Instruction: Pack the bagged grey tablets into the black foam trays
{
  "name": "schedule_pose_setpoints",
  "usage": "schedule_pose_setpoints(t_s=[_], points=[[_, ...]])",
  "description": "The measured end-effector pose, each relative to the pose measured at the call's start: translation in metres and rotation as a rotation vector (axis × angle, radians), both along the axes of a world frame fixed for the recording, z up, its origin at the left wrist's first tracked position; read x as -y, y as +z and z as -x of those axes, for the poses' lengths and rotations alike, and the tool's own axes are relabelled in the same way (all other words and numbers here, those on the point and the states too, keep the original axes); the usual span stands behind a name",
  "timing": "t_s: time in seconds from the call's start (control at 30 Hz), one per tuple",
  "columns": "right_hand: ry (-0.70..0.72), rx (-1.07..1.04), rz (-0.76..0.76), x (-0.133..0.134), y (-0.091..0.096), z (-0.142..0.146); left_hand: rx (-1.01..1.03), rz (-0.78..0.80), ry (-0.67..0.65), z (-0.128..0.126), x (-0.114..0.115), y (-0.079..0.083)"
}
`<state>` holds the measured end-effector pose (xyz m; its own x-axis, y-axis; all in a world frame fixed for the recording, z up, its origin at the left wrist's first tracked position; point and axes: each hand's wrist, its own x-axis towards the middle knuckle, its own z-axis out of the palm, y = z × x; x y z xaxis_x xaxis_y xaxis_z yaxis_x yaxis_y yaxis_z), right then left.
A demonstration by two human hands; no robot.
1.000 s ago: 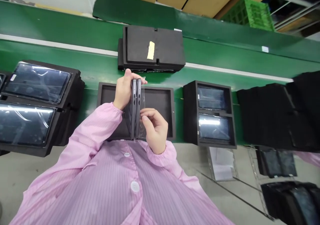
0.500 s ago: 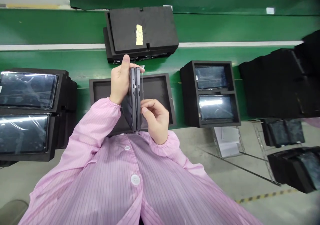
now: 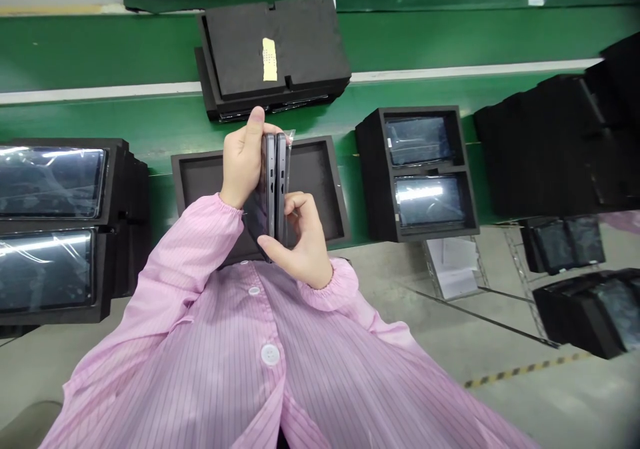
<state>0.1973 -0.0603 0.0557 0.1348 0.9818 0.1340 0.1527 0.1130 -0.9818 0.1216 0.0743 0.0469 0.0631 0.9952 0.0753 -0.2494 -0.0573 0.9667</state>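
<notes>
Two dark tablets stand on edge side by side, the left tablet [image 3: 271, 182] against the right tablet [image 3: 281, 169], their port edges facing up. My left hand [image 3: 244, 156] grips both near their far end, thumb raised along the side. Clear film [image 3: 291, 144] sticks out at the right tablet's far corner. At the near end, my right hand [image 3: 303, 242] holds the pair, its thumb over the edges and its curled fingers on the right face. Below them lies a black foam tray [image 3: 320, 169], partly hidden by my hands and the tablets.
On the left, stacked foam trays [image 3: 113, 189] hold tablets in film. A two-slot foam tray [image 3: 420, 169] with two tablets stands at right. Behind is a foam stack [image 3: 240, 42] with a yellow label [image 3: 269, 60]. Dark foam blocks [image 3: 540, 149] fill the far right of the green bench [image 3: 165, 126].
My right hand has gone from pinching at the right tablet's side to laying its thumb across the near end of both tablets. The view has shifted slightly.
</notes>
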Motion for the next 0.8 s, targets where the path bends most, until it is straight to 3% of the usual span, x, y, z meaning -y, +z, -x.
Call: schedule_pose_setpoints(t_s=[0.2, 0.33, 0.5, 0.8], points=[[0.101, -0.194, 0.027, 0.002, -0.01, -0.01, 0.0, -0.016, -0.001, 0.0, -0.003, 0.001], [0.051, -0.316, 0.089, 0.002, -0.018, -0.016, -0.001, -0.029, 0.015, -0.003, -0.006, 0.0], [-0.046, -0.315, 0.16, 0.003, -0.026, -0.021, -0.033, -0.046, 0.031, -0.01, -0.01, -0.004], [-0.076, -0.28, 0.061, 0.007, -0.037, -0.035, -0.039, -0.055, 0.041, -0.02, -0.014, -0.009]])
